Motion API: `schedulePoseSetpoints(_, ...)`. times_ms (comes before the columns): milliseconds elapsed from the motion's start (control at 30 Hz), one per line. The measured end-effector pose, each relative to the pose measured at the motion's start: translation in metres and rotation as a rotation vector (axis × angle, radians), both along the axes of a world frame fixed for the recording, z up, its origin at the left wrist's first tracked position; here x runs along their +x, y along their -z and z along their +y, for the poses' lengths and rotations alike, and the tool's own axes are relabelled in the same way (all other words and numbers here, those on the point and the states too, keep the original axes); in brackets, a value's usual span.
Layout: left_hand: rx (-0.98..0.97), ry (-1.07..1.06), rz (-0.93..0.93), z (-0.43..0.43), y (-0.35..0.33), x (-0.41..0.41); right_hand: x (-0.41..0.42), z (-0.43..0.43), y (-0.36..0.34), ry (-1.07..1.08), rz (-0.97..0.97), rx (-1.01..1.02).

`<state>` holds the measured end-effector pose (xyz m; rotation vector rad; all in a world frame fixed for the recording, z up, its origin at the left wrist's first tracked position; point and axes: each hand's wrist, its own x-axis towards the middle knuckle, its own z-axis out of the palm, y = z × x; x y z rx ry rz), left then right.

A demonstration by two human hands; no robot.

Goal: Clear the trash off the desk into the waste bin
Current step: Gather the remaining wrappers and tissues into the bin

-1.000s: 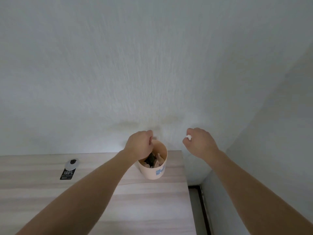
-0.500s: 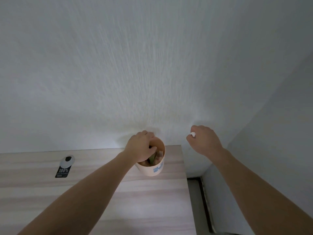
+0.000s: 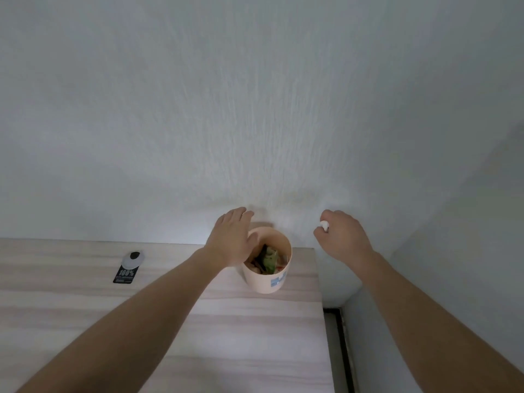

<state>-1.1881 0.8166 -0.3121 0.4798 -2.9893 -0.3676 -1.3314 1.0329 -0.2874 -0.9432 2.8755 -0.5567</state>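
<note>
A small peach waste bin (image 3: 268,282) with a blue label stands at the far right corner of the wooden desk (image 3: 198,321). Green, dark and pale scraps of trash (image 3: 268,260) fill it. My left hand (image 3: 231,241) hovers flat over the bin's left rim, fingers spread, holding nothing. My right hand (image 3: 344,236) is raised to the right of the bin, beyond the desk's edge, fingers closed around a small white scrap (image 3: 324,224) that peeks out at the fingertips.
A black tag printed "100%" with a round silver and black end (image 3: 128,268) lies on the desk to the left. The wall (image 3: 255,109) rises straight behind the desk. A narrow gap with dark floor trim (image 3: 338,350) runs along the desk's right side.
My left hand came out of the bin and opened flat above its rim. The right hand stayed closed on the white scrap, barely moving.
</note>
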Motion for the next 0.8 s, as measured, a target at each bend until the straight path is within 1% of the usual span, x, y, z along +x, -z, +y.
schedulePoseSetpoints(333,-0.065,-0.061,0.052,-0.054,-0.03,0.068,0.05,-0.058,-0.01,-0.106,-0.022,0.011)
schedulePoseSetpoints(500,-0.078,-0.106,0.075,-0.084,-0.036,0.101,0.067,-0.088,0.01,-0.133,-0.04,0.089)
schedulePoseSetpoints(667,-0.074,-0.151,0.06,-0.116,-0.033,0.126,0.075,-0.112,0.037,-0.155,-0.056,0.145)
schedulePoseSetpoints(800,-0.055,-0.194,0.044,-0.133,-0.028,0.138,0.076,-0.124,0.053,-0.167,-0.111,0.204)
